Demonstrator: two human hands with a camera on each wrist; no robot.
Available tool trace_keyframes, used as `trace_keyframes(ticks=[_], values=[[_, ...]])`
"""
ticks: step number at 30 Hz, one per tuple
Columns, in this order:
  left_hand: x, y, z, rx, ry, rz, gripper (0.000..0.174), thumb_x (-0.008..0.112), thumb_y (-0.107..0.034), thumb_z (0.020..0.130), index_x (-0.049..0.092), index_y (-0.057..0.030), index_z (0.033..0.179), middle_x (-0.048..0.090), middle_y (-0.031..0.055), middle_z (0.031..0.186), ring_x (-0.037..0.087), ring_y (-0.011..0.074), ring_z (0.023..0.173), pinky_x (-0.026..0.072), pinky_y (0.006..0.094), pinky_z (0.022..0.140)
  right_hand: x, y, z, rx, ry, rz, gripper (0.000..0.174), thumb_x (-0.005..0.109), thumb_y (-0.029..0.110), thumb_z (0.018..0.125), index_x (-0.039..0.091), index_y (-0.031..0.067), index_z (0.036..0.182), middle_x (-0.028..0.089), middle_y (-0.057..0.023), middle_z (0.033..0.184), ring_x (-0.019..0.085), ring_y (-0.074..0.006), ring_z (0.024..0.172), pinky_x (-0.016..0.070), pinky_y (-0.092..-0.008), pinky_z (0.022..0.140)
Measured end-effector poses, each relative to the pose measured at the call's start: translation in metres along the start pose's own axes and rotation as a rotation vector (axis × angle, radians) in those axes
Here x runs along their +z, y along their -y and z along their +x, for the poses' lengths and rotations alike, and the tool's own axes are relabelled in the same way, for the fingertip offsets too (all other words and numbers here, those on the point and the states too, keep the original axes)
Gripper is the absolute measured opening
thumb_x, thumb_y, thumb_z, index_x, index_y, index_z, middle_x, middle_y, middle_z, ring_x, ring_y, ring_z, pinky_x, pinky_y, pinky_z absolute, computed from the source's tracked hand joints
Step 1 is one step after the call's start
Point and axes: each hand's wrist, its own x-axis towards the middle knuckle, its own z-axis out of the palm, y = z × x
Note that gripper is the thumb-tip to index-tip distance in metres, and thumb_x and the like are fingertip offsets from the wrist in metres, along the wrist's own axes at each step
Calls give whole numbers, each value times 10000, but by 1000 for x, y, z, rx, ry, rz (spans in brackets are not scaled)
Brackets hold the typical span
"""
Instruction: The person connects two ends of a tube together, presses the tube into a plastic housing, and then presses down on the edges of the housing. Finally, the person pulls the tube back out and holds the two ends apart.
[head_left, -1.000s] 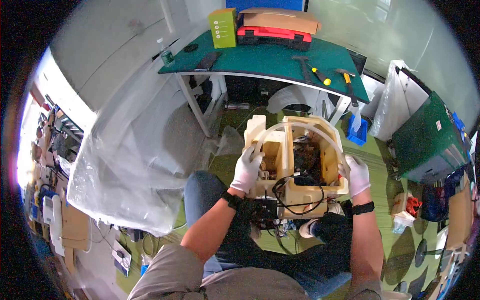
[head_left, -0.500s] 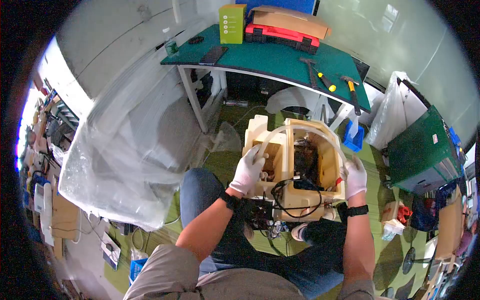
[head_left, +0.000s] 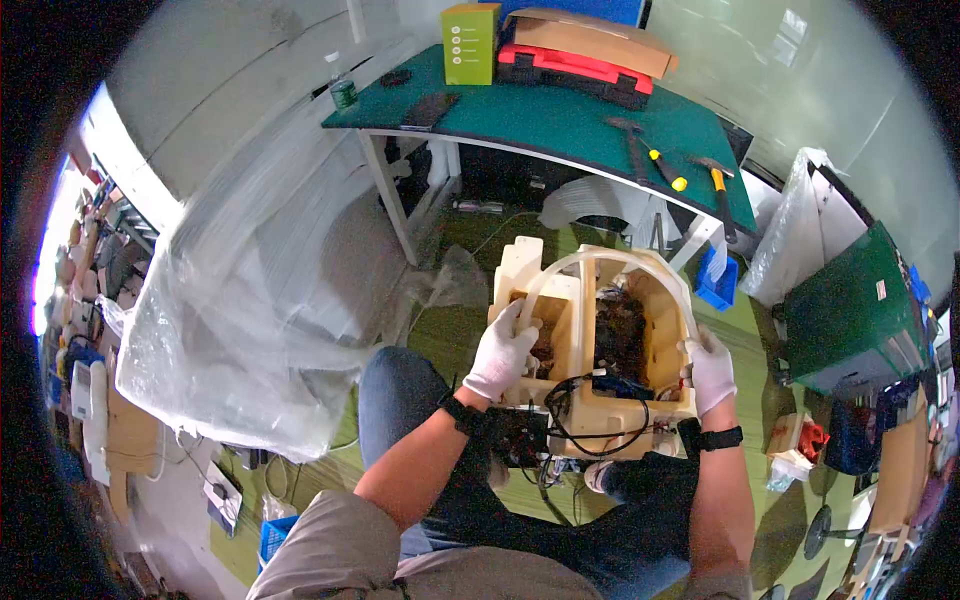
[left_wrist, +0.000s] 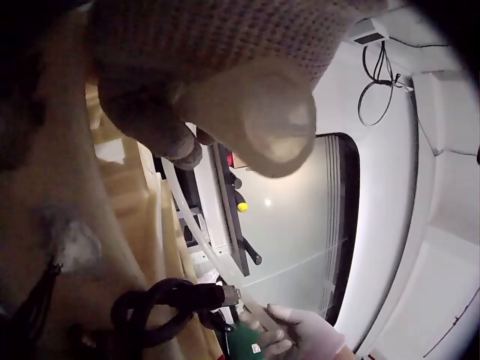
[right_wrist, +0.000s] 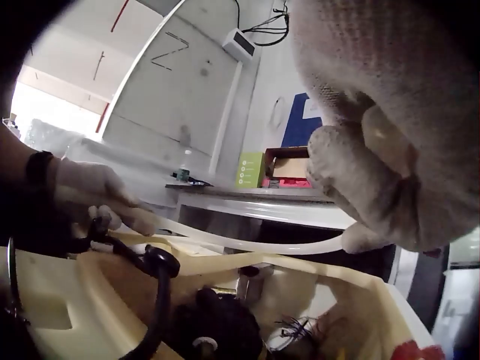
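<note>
A translucent whitish tube (head_left: 612,256) arches over a cream plastic housing (head_left: 520,262) that stands in front of the person's legs. In the head view my gloved left hand (head_left: 503,355) grips the tube's left end above the smaller compartment. At the housing's right rim, my gloved right hand (head_left: 712,372) holds the other end. The right wrist view shows the tube (right_wrist: 247,245) running between the left hand (right_wrist: 97,191) and the curled right fingers (right_wrist: 337,165). A looped black cable (right_wrist: 161,289) hangs over the housing's near side. Dark parts and thin wires lie inside the larger compartment.
Behind the housing stands a green-topped table (head_left: 540,120) with hammers, a yellow-ended screwdriver (head_left: 668,172) and a red-and-black case (head_left: 580,72). Plastic-wrapped goods (head_left: 240,330) stand on the left. A blue bin (head_left: 717,282) and a green cabinet (head_left: 850,310) are to the right.
The head view has shifted slightly, so the table and housing sit a little differently in frame. Both hands keep hold of the tube, and its arch looks much the same.
</note>
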Motion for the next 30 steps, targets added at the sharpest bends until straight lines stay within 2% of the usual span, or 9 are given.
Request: trace_keyframes(ticks=[6,8,9,11,13,16,20,23,30], values=[[1,1,-2,36,73,-50,672,565,-1,915,325,0,1543,659,104,1230,604,84,701,501,240,567,4,6,-4,-109,3,-72,507,577,86,940,515,42,1441,691,-84,943,492,-100,444,407,-256,398],[-1,-6,-5,-63,87,27,653,559,6,906,349,24,1525,662,124,1245,645,113,813,539,260,693,-1,0,1,-172,-66,-63,513,567,87,942,510,59,1451,694,-79,956,490,-98,446,405,-255,396],[0,-4,-6,39,31,59,649,552,-14,910,355,-2,1528,670,115,1219,624,108,747,531,262,652,-4,-1,4,-182,-94,-78,481,568,92,937,553,58,1417,701,-92,963,505,-109,454,434,-269,425],[2,2,-3,192,-39,139,640,540,-46,917,365,-42,1533,685,105,1177,601,105,651,523,268,594,-7,0,7,-323,-69,-309,451,569,98,931,584,36,1378,716,-133,1017,605,-159,573,501,-300,541],[-4,15,4,229,-35,252,632,531,-65,920,373,-58,1531,697,110,1150,612,116,627,528,278,584,-17,-39,31,-532,-33,-480,415,581,107,918,623,6,1318,712,-212,1152,717,-256,930,541,-348,840],[-1,-2,-2,77,-1,251,616,522,-74,918,385,-51,1518,706,145,1135,674,171,707,556,314,653,-9,-41,25,-257,17,-434,417,579,113,924,615,10,1327,682,-239,1223,673,-301,1121,494,-356,962],[1,-2,-4,81,-22,262,628,533,-83,914,379,-46,1522,707,150,1134,687,183,766,560,318,717,-6,-23,6,-449,-42,-592,456,581,123,925,573,-14,1360,643,-259,1276,652,-358,1156,496,-371,973],[3,7,-2,46,7,236,641,546,-96,912,372,-46,1528,707,148,1128,688,185,778,558,314,738,-7,-26,7,-464,-31,-636,471,579,103,930,548,-36,1380,696,-214,1115,667,-209,894,518,-318,796],[6,-1,-4,66,24,271,655,570,-132,903,378,-29,1521,715,159,1075,693,212,761,558,327,725,-4,-15,-1,-393,-34,-673,489,601,144,944,531,-27,1397,683,-232,1161,676,-253,953,519,-350,845]])
